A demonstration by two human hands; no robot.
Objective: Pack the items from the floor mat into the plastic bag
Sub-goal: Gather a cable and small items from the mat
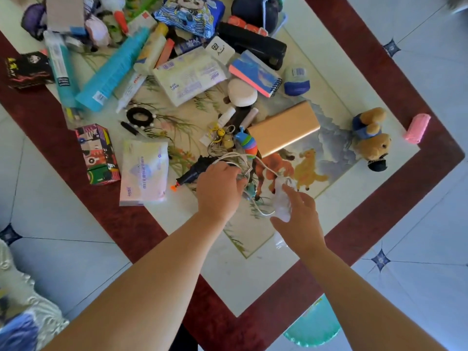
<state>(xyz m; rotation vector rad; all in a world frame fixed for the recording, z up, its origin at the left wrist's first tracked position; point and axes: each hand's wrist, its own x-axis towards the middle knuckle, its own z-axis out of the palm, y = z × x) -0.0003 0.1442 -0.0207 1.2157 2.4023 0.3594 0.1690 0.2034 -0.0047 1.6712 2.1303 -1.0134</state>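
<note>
A floor mat (pixel 253 282) with a red border and a horse picture carries many small items. My left hand (pixel 219 188) is closed on a bundle of white cable (pixel 263 171) next to a black toy gun (pixel 196 168). My right hand (pixel 301 219) pinches a small crumpled clear plastic bag (pixel 282 201) just right of the cable. A gold power bank (pixel 285 127), a rainbow fish toy (pixel 247 143) and a keyring cluster (pixel 220 138) lie just beyond my hands.
Farther back lie a tissue pack (pixel 188 74), a teal tube (pixel 114 72), a black stapler (pixel 253 44) and a spiral notebook (pixel 255 72). A teddy bear (pixel 371 135) and a pink roll (pixel 417 127) sit right. A colourful box (pixel 97 153) and a wipes pack (pixel 144 171) lie left.
</note>
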